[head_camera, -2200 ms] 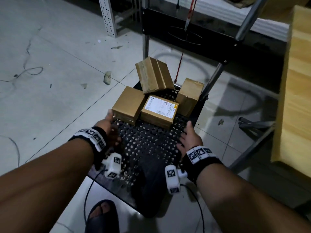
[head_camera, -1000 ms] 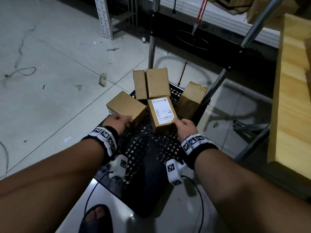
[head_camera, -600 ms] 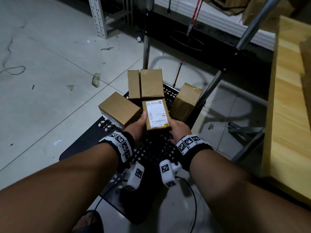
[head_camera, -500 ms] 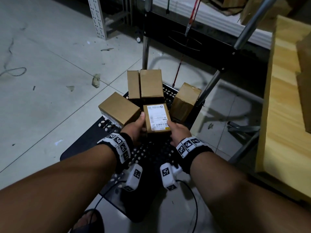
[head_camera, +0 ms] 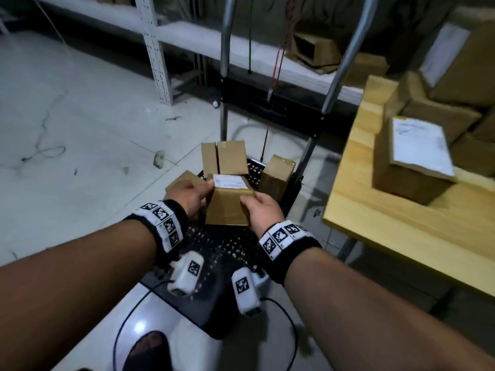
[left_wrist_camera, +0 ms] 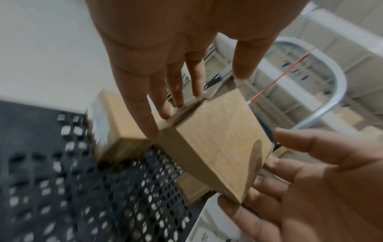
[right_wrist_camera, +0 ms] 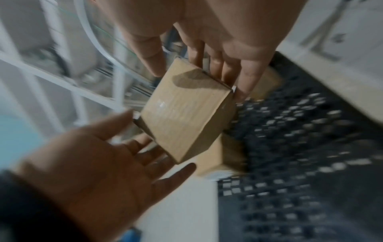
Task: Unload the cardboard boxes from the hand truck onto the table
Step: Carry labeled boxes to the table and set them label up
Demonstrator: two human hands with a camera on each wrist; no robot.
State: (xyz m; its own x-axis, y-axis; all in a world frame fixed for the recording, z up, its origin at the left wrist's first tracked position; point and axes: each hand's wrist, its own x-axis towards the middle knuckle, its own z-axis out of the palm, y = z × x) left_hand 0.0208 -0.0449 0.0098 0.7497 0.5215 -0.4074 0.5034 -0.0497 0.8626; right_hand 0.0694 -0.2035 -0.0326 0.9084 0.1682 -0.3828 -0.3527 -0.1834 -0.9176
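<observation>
Small brown cardboard box with white label (head_camera: 227,204) tilted, label end away; left hand (head_camera: 187,196) and right hand (head_camera: 263,210) press it with straight fingers; three plain brown boxes (head_camera: 226,158) on black perforated hand truck (head_camera: 230,247).

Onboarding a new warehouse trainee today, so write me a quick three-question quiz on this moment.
1. True or false: the left hand and right hand hold the labelled box off the truck.
2. How many other boxes sit on the truck?
3. The table stands on the person's: A left, B right, C rear?
Key: 1 true; 2 three; 3 B.
</observation>
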